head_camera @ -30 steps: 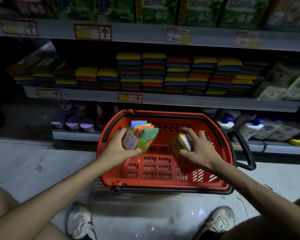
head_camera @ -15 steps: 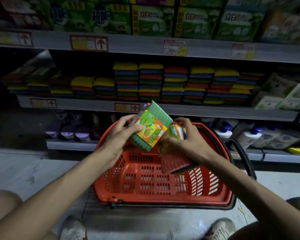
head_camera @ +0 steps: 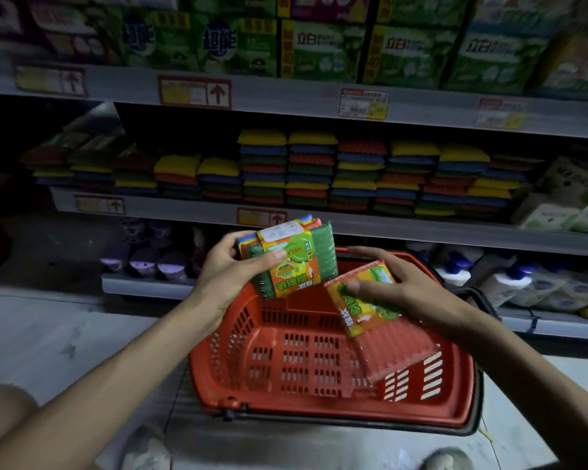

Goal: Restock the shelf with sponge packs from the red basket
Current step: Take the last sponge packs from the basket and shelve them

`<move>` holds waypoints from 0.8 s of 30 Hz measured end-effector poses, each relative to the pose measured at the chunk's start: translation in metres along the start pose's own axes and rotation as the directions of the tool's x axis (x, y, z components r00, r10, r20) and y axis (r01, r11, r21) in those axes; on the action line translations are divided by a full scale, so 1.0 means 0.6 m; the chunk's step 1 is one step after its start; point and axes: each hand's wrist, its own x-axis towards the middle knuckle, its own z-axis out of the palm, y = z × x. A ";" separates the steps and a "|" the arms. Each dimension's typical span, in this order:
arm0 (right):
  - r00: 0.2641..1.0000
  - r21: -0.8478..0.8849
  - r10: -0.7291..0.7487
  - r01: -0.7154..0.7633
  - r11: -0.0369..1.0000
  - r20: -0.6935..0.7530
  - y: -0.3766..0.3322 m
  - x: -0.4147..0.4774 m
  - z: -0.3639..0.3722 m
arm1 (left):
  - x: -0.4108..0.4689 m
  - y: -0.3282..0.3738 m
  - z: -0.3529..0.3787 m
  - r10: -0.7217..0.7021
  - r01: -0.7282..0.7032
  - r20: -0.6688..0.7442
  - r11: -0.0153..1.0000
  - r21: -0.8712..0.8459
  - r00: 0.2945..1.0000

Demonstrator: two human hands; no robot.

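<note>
The red basket (head_camera: 306, 364) sits on the floor in front of me, and I see no packs on its bottom. My left hand (head_camera: 231, 273) grips a sponge pack (head_camera: 292, 259) with a green face and orange label, held above the basket's far rim. My right hand (head_camera: 398, 290) holds a second sponge pack (head_camera: 381, 330), orange-faced and tilted, over the basket's right side. On the middle shelf (head_camera: 404, 228) behind, stacks of sponge packs (head_camera: 319, 171) in yellow, blue, green and orange fill the row.
Green detergent boxes (head_camera: 319, 52) line the top shelf. The bottom shelf holds purple-capped containers (head_camera: 150, 262) at left and white bottles (head_camera: 510, 283) at right. White packs (head_camera: 564, 205) sit right of the sponge stacks. The basket's black handle (head_camera: 476, 293) hangs at right. My shoes (head_camera: 146, 449) are near the frame's bottom.
Both hands have lifted their packs out of the basket and raised them toward the shelf. The packs have drawn apart, the left one higher. My view has moved closer to the shelf.
</note>
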 end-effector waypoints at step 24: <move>0.952 -0.021 -0.208 0.218 0.976 0.224 -0.020 -0.022 0.071 | -0.035 0.007 0.030 0.131 -0.204 0.254 0.936 0.287 0.958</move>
